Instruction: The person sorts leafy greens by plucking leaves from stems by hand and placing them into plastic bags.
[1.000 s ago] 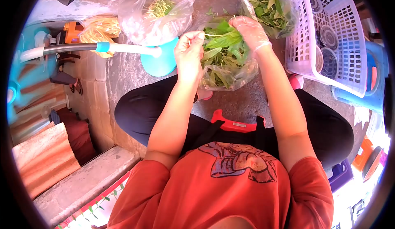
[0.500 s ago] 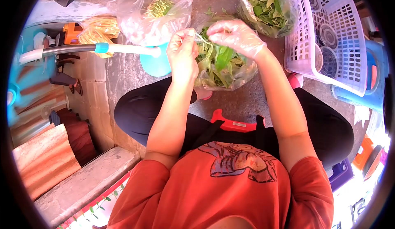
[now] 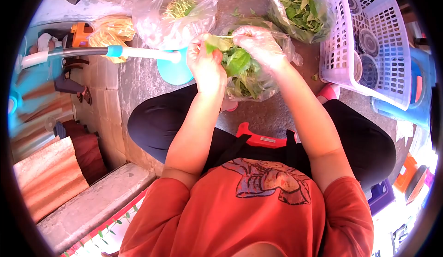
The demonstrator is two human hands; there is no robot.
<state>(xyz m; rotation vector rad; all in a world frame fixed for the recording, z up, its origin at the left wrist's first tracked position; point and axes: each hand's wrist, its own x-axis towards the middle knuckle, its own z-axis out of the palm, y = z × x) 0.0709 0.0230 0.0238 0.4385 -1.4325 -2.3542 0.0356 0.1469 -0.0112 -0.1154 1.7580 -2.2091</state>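
My left hand (image 3: 206, 67) is closed, pinching a leafy green sprig (image 3: 238, 61) by its upper part, with one leaf showing over the fingertips. A pale stem runs across to my right hand (image 3: 260, 44), which wears a clear plastic glove and has its fingers pressed together on that stem. Broad green leaves hang between the two hands. Just below them lies an open clear plastic bag (image 3: 272, 88) with leafy greens (image 3: 247, 84) inside. The hands partly cover the bag.
A plastic bag of pale stems (image 3: 180, 8) lies at upper left, a bag of leaves (image 3: 302, 7) at upper right. Beside it stands a white basket (image 3: 339, 67) with round lids inside. A fan with a turquoise base (image 3: 173, 72) is on the left. My bent knees flank the floor.
My right hand has moved slightly left and down, and its fingers have closed on the stem. Leaves of the sprig now show at my left fingertips and between the hands.
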